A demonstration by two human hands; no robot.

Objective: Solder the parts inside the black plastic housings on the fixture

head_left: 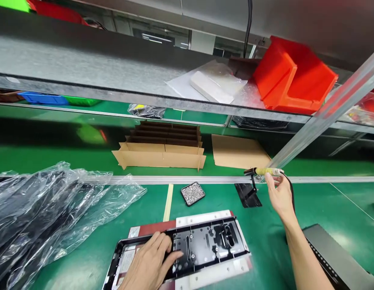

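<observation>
My left hand [152, 259] lies over a long black plastic housing [205, 245], its fingers bent at the far rim and its thumb stretched across the inside. The housing sits in a fixture with white strips [202, 278] along its sides. My right hand [279, 193] is closed on the yellow body of a corded electric screwdriver [265, 171]. The screwdriver lies level, its dark front end at a small black stand [249, 195]. A small black tray of screws [193, 193] sits beyond the housing.
Clear plastic bags [54, 217] cover the left side. Cardboard dividers [163, 151] and a flat cardboard sheet [239, 151] lie behind. A dark metal box [338, 257] stands at the right. Overhead, a shelf [114, 76] carries a red bin [292, 80]; a metal post [320, 112] slants down.
</observation>
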